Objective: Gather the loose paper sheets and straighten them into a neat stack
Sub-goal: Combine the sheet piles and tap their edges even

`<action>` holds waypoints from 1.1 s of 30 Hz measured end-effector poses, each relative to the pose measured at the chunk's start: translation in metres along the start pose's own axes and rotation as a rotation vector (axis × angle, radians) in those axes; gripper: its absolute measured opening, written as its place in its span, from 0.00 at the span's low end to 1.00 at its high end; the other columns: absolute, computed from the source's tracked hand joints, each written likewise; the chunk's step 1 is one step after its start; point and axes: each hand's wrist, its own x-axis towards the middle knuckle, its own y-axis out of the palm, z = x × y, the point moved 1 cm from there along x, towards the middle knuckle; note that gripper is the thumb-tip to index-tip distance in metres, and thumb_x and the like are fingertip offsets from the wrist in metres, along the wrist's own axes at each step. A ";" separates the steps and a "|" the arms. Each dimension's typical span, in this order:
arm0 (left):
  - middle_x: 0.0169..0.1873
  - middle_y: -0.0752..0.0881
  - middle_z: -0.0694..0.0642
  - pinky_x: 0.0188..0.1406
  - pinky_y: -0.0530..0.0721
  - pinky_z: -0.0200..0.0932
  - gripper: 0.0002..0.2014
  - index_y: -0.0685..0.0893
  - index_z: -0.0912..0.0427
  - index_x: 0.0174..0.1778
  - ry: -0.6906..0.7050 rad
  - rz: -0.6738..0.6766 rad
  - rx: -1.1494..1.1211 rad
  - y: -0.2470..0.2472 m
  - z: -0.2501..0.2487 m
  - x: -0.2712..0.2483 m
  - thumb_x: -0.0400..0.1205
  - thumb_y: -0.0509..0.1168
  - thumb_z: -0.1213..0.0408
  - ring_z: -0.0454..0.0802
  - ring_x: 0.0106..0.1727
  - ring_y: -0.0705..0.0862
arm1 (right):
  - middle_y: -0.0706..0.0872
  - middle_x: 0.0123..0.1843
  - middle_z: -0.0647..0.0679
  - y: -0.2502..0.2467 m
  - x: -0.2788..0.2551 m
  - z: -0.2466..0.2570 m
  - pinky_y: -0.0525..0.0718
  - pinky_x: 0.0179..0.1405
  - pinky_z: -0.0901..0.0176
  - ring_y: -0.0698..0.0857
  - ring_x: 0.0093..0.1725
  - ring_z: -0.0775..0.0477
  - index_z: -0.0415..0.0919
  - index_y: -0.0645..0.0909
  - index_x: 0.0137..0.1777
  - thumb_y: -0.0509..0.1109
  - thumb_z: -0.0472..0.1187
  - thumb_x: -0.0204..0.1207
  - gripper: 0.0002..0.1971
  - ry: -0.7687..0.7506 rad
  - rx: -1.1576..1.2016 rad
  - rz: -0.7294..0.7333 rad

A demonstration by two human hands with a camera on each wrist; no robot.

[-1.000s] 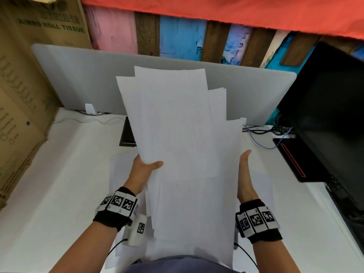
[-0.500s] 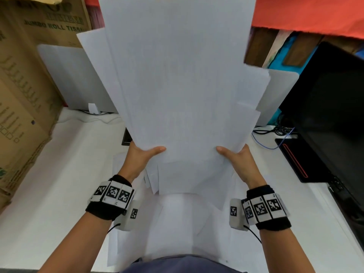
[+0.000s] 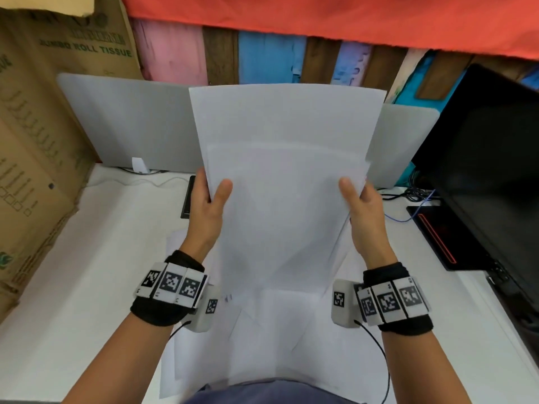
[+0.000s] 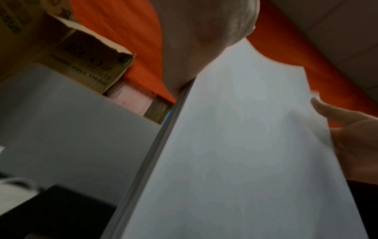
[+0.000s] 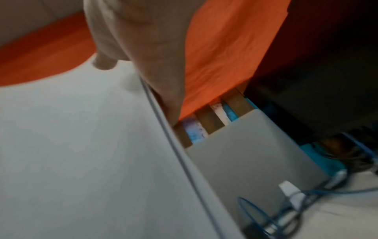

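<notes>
White paper sheets point(image 3: 280, 199) stand upright above the counter point(image 3: 73, 287), lower edge near 6 o'clock, probably for tapping level. Left hand point(image 3: 204, 211) at 9 o'clock and right hand point(image 3: 364, 214) at 3 o'clock pinch the side edges, thumbs in front. Behind, at 12 o'clock, a grey divider point(image 3: 131, 126) leaves room; the monitor point(image 3: 481, 170) crowds 2 o'clock.

White desk point(image 3: 73, 287), loose sheets point(image 3: 291, 330), black monitor base point(image 3: 431, 237)
</notes>
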 end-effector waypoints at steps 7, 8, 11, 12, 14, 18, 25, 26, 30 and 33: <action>0.44 0.75 0.21 0.49 0.71 0.15 0.09 0.72 0.35 0.45 -0.028 -0.185 -0.087 0.021 -0.046 0.009 0.86 0.51 0.54 0.11 0.44 0.75 | 0.87 0.58 0.52 0.025 0.006 0.038 0.77 0.70 0.43 0.83 0.63 0.48 0.58 0.83 0.47 0.62 0.56 0.78 0.09 -0.017 0.143 -0.180; 0.43 0.79 0.23 0.56 0.72 0.20 0.10 0.74 0.36 0.42 -0.049 -0.219 -0.114 0.022 -0.047 0.011 0.86 0.51 0.52 0.16 0.48 0.77 | 0.86 0.61 0.50 0.027 0.005 0.041 0.77 0.70 0.44 0.82 0.64 0.48 0.57 0.81 0.50 0.62 0.57 0.78 0.09 -0.011 0.168 -0.200; 0.58 0.82 0.36 0.74 0.71 0.43 0.10 0.78 0.36 0.52 -0.099 -0.217 -0.178 0.024 -0.050 0.017 0.83 0.53 0.44 0.37 0.66 0.78 | 0.87 0.60 0.51 0.030 0.005 0.047 0.79 0.69 0.46 0.84 0.62 0.49 0.56 0.80 0.48 0.61 0.55 0.80 0.08 -0.004 0.231 -0.240; 0.61 0.83 0.40 0.74 0.72 0.44 0.12 0.79 0.38 0.54 -0.109 -0.215 -0.191 0.025 -0.052 0.018 0.82 0.53 0.42 0.39 0.66 0.79 | 0.87 0.57 0.52 0.030 0.004 0.049 0.80 0.67 0.47 0.85 0.61 0.50 0.56 0.80 0.47 0.60 0.55 0.80 0.09 0.000 0.250 -0.243; 0.56 0.86 0.39 0.66 0.78 0.38 0.13 0.81 0.41 0.50 -0.120 -0.220 -0.198 0.027 -0.056 0.019 0.82 0.54 0.43 0.36 0.59 0.83 | 0.89 0.53 0.53 0.030 0.003 0.052 0.82 0.65 0.47 0.86 0.58 0.50 0.55 0.81 0.45 0.59 0.55 0.81 0.11 -0.001 0.261 -0.257; 0.45 0.86 0.34 0.54 0.80 0.31 0.10 0.80 0.40 0.43 -0.127 -0.245 -0.188 0.030 -0.062 0.016 0.83 0.56 0.45 0.30 0.48 0.85 | 0.89 0.47 0.56 0.030 0.001 0.055 0.85 0.59 0.50 0.87 0.53 0.53 0.57 0.81 0.44 0.57 0.56 0.82 0.12 -0.014 0.285 -0.266; 0.51 0.85 0.36 0.66 0.76 0.39 0.08 0.80 0.39 0.44 -0.159 -0.310 -0.234 0.030 -0.060 0.010 0.81 0.58 0.45 0.36 0.56 0.82 | 0.88 0.49 0.54 0.032 -0.001 0.054 0.85 0.61 0.50 0.87 0.56 0.51 0.55 0.80 0.46 0.58 0.54 0.82 0.10 -0.053 0.313 -0.292; 0.48 0.86 0.38 0.66 0.77 0.42 0.06 0.81 0.41 0.42 -0.164 -0.317 -0.223 0.030 -0.059 0.009 0.81 0.61 0.48 0.39 0.55 0.83 | 0.88 0.50 0.53 0.032 0.000 0.052 0.85 0.61 0.49 0.87 0.56 0.49 0.55 0.80 0.45 0.60 0.53 0.81 0.09 -0.050 0.314 -0.304; 0.30 0.87 0.33 0.51 0.79 0.33 0.11 0.81 0.43 0.33 -0.154 -0.334 -0.230 0.031 -0.054 0.003 0.82 0.61 0.57 0.30 0.40 0.84 | 0.81 0.42 0.56 0.029 0.000 0.047 0.82 0.43 0.66 0.82 0.43 0.59 0.45 0.79 0.49 0.62 0.37 0.78 0.05 -0.010 0.218 -0.339; 0.34 0.86 0.28 0.54 0.75 0.27 0.13 0.81 0.39 0.34 -0.107 -0.328 -0.237 0.032 -0.049 -0.001 0.84 0.59 0.56 0.24 0.45 0.82 | 0.82 0.43 0.56 0.029 -0.003 0.039 0.81 0.57 0.57 0.82 0.49 0.54 0.52 0.82 0.41 0.64 0.43 0.76 0.06 0.028 0.211 -0.337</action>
